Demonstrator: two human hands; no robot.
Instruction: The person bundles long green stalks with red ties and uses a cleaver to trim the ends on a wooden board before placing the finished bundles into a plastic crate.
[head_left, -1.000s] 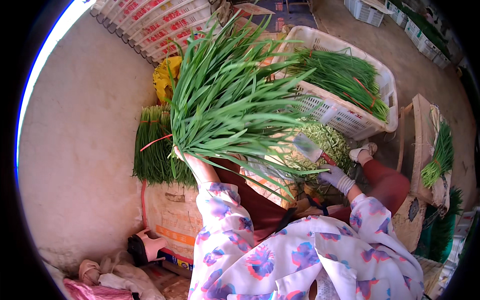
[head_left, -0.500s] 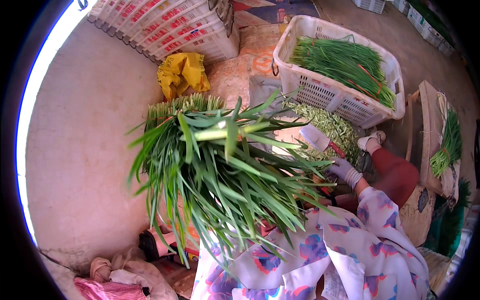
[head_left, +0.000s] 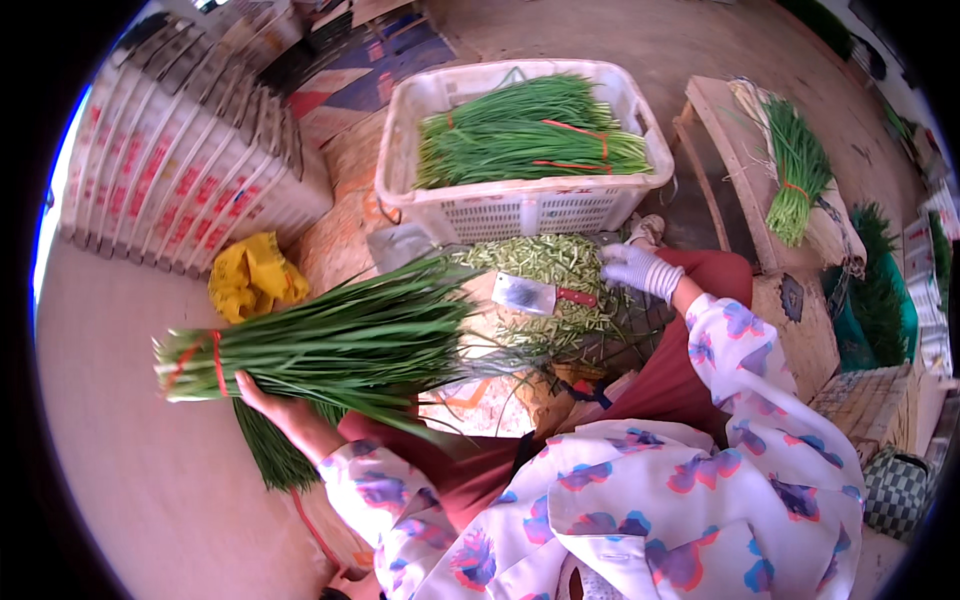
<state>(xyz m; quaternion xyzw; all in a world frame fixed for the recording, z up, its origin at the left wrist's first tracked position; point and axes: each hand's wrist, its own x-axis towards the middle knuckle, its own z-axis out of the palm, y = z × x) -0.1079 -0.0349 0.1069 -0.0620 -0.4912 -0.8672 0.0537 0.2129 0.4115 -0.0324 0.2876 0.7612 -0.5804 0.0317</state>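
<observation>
My left hand [head_left: 272, 408] grips from below a thick bundle of green chives [head_left: 345, 345]. The bundle lies level across my lap, its cut ends at the left tied with a red band [head_left: 215, 360]. My right hand [head_left: 640, 268], in a white glove, rests on a heap of chopped green stalks [head_left: 540, 262]. It touches the end of the red handle of a cleaver [head_left: 527, 294] that lies flat on the heap. Whether the fingers hold the handle is unclear.
A white plastic crate [head_left: 520, 205] of tied chive bundles stands ahead. Stacked white crates [head_left: 170, 170] and a yellow cloth [head_left: 250, 280] are at the left. A wooden bench [head_left: 735, 150] with another bundle is at the right. More chives [head_left: 268, 460] lie under my left arm.
The bundle was raised with its leaves fanned upward. It has swung down and now lies level with the leaf tips pointing right. My right hand has stayed by the cleaver.
</observation>
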